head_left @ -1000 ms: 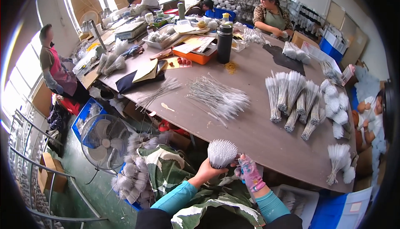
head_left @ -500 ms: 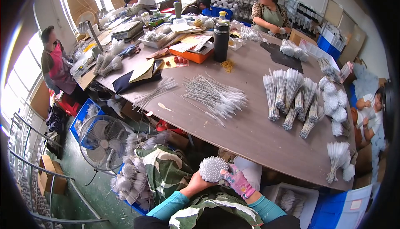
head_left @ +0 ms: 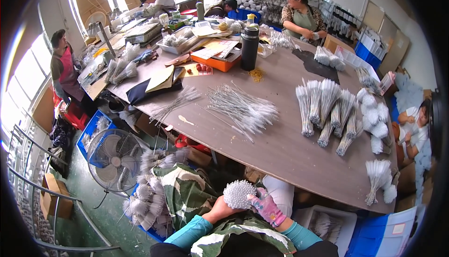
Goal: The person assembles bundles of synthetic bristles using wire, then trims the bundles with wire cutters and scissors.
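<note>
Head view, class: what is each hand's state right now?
Left hand: holding the white bundle.
Right hand: touching the bundle's side; grip cannot be told.

Since the earliest view, the white-tipped bundle has dropped farther from the tabletop edge, its crown now rounder. Left hand lowered with it; gloved right hand lowered, now overlapping the crown's right side.

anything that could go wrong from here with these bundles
The round white bundle is held off the table, so stems might drop if the left hand and gloved right hand loosened. The pile of stems lies loose, so a bump could scatter it. The fanned bundle near the table's right corner could perhaps get knocked off.
</note>
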Demonstrator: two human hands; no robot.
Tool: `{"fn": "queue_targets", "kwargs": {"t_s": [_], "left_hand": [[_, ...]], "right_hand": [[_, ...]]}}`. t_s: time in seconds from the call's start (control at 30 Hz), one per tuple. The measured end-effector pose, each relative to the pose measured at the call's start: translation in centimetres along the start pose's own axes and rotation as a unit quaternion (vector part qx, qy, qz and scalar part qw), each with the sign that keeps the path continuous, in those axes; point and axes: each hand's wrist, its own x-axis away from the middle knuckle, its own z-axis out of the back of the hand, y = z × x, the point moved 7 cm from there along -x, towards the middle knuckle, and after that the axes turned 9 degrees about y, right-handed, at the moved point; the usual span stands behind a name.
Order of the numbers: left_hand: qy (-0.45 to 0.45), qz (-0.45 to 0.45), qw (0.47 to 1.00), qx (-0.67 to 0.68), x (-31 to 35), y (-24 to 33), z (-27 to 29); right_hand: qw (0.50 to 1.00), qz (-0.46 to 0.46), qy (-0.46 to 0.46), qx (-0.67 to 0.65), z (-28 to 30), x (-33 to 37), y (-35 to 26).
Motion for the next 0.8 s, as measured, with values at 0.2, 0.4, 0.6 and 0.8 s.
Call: {"fn": "queue_targets", "kwargs": {"t_s": [0.2, 0.4, 0.6, 0.8], "left_hand": [[0.030, -0.115, 0.984, -0.130, -1.1, 1.7, 0.3], [0.019, -0.060, 0.995, -0.078, -0.1, -3.3, -2.1], [0.014, -0.013, 1.000, -0.025, -0.3, -1.8, -1.9], [0.005, -0.046, 0.999, -0.023, -0.6, 0.3, -0.8]], "right_hand": [[0.998, 0.032, 0.035, -0.051, 0.3, 0.7, -2.6], [0.999, 0.033, 0.038, 0.017, 0.9, 0.2, 0.1], [0.998, -0.009, 0.056, -0.019, 1.0, 0.8, -0.8], [0.999, 0.009, 0.023, 0.021, 0.8, 0.7, -1.2]]}}
